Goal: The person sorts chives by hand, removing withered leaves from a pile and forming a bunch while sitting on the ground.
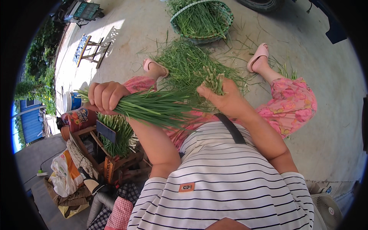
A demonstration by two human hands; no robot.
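Observation:
My left hand (107, 96) is closed around a bunch of long green chive-like leaves (155, 105), whose tips spread rightward across my lap. In my right hand (230, 100) is a smaller bunch of stalks (212, 80), its pale cut ends pointing up between thumb and fingers. The tips of the left bunch reach close to the right hand; whether they touch is unclear. On the concrete floor between my feet lies a loose pile of similar greens (189, 63). Behind it stands a woven basket (198, 38) heaped with more.
At my left, a bundle of greens (116, 143) rests by a wooden frame (86, 149). Plastic bags (64, 172) and a paint bucket (72, 101) are near it. A folding stool (93, 50), a vehicle wheel (261, 3) and a fan (327, 210) stand farther out.

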